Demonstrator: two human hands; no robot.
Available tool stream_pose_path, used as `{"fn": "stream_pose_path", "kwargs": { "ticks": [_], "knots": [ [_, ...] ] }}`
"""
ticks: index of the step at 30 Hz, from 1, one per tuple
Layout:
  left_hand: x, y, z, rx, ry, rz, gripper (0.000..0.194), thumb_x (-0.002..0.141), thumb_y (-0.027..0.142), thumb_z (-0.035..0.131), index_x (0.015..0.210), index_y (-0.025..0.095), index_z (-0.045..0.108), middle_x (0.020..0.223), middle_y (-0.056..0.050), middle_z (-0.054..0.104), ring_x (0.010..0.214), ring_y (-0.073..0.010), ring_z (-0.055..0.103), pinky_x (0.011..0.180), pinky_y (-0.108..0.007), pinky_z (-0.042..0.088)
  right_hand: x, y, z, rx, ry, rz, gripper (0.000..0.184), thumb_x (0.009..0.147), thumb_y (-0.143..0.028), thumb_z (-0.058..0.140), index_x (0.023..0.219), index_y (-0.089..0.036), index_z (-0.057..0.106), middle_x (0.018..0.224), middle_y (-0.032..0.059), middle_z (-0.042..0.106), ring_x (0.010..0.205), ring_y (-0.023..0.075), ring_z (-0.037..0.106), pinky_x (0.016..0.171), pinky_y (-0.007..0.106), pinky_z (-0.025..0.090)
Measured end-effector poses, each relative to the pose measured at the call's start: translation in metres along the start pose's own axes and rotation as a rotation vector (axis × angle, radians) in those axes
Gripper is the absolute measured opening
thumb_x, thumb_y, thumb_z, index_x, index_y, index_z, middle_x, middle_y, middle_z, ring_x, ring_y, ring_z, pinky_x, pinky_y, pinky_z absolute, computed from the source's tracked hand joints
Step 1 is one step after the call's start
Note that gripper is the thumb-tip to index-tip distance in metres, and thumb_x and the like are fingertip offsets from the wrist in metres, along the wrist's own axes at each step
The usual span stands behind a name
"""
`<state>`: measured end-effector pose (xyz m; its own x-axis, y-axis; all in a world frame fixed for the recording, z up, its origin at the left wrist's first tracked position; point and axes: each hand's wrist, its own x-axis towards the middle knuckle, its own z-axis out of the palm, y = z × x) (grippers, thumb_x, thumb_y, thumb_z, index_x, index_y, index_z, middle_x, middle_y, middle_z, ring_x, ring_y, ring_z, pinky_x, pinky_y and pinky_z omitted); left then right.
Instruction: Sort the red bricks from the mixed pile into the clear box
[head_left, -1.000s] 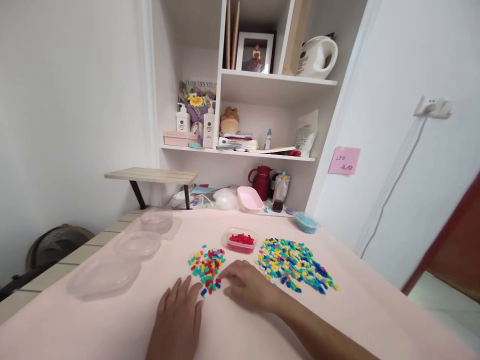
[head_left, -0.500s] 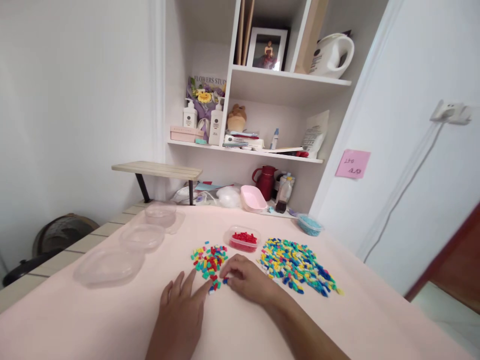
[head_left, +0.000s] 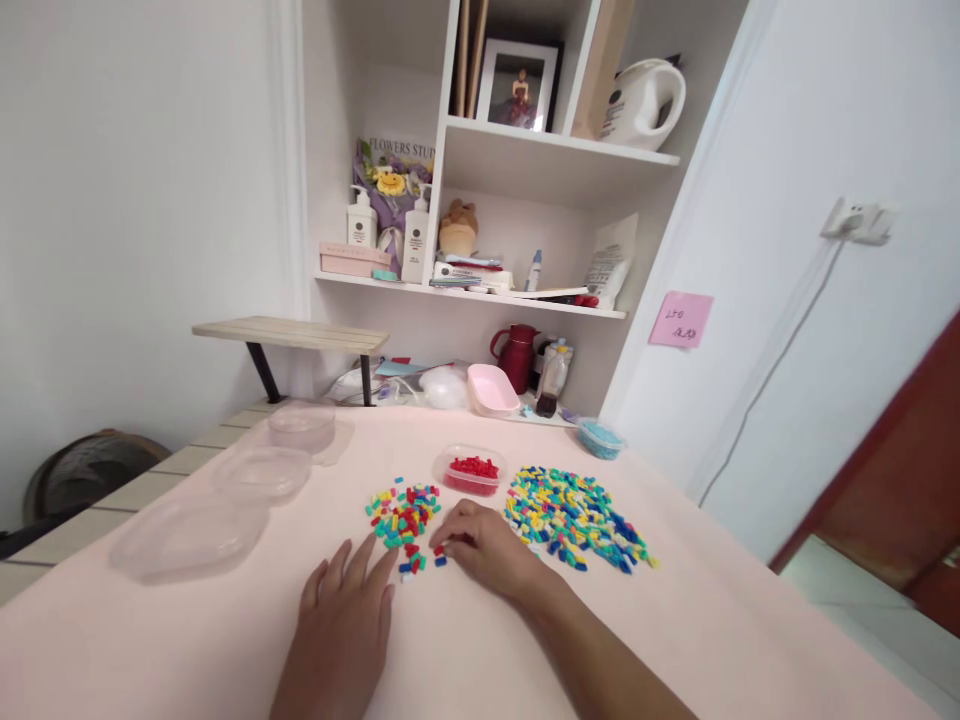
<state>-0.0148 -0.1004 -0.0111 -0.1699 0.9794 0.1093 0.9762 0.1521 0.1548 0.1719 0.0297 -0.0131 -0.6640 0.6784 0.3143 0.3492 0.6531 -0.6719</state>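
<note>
My left hand (head_left: pixel 337 615) rests palm down on the pink tabletop with its fingers spread, just left of a small pile of mixed coloured toy bricks (head_left: pixel 405 515). At the pile's right side my right hand (head_left: pixel 484 545) has thumb and index finger closed at a small red brick (head_left: pixel 439 550). A dark blue brick (head_left: pixel 440 562) lies right below those fingertips. Behind the hand stands a clear plastic tub (head_left: pixel 470 484) holding red bricks. To the right spreads a larger pile of yellow, green, blue and white bricks (head_left: pixel 570 510).
Clear plastic containers (head_left: pixel 191 538) line the left side of the table. A tub of light blue pieces (head_left: pixel 600 438) stands at the back right. Behind the table are a pink tray (head_left: pixel 493 390), a red jug (head_left: pixel 514 358) and shelves. A small wooden stand (head_left: pixel 292 332) is at the back left.
The view has swung slightly, shifting everything left. My left hand has drawn back a little from the small pile's near bricks. My right fingertips stay at the pile's right edge, now with a red brick showing.
</note>
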Motion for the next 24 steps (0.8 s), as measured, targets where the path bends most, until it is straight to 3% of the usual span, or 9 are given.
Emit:
{"fn": "stream_pose_path", "kwargs": {
  "ticks": [9,15,18,21,24],
  "knots": [
    [0.0,0.0,-0.001,0.021,0.002,0.006,0.052,0.096,0.029,0.03,0.144,0.035,0.05,0.158,-0.001,0.043,0.148,-0.0275,0.034,0.12,-0.052,0.025,-0.001,-0.005,-0.002,-0.073,0.025,0.064,0.026,0.076,-0.006,0.061,0.087,-0.024,0.076,0.097,0.0026,0.067,0.083,0.0153,0.063,0.08,0.027,0.049],
    [0.003,-0.005,0.009,0.034,0.015,-0.005,0.053,0.095,0.029,0.031,0.144,0.037,0.049,0.157,0.002,0.044,0.148,-0.0263,0.035,0.12,-0.051,0.025,0.004,-0.005,-0.011,-0.017,0.062,0.099,0.021,0.078,-0.009,0.062,0.083,-0.022,0.078,0.088,0.003,0.07,0.079,0.0167,0.063,0.075,0.027,0.049],
    [0.005,-0.008,0.015,0.015,0.03,0.004,0.052,0.094,0.031,0.032,0.142,0.038,0.051,0.156,0.003,0.046,0.148,-0.0265,0.035,0.12,-0.052,0.025,0.016,-0.004,-0.032,-0.044,0.169,0.094,0.02,0.079,-0.01,0.061,0.083,-0.022,0.077,0.089,0.0034,0.071,0.08,0.0173,0.063,0.077,0.028,0.049],
    [0.008,-0.011,0.019,-0.003,0.037,0.013,0.052,0.094,0.032,0.033,0.141,0.038,0.053,0.155,0.003,0.047,0.147,-0.027,0.036,0.12,-0.052,0.025,0.031,-0.003,-0.053,-0.092,0.37,0.132,0.018,0.081,-0.015,0.06,0.086,-0.021,0.075,0.094,0.0047,0.07,0.081,0.0177,0.063,0.08,0.031,0.05],
    [0.009,-0.014,0.023,-0.011,0.06,0.007,0.052,0.093,0.031,0.034,0.14,0.04,0.053,0.154,0.003,0.049,0.146,-0.0268,0.038,0.12,-0.052,0.026,0.042,0.005,-0.062,-0.118,0.501,0.184,0.024,0.083,-0.019,0.058,0.099,-0.02,0.074,0.098,0.0061,0.069,0.075,0.0173,0.063,0.079,0.033,0.052]
  ]
}}
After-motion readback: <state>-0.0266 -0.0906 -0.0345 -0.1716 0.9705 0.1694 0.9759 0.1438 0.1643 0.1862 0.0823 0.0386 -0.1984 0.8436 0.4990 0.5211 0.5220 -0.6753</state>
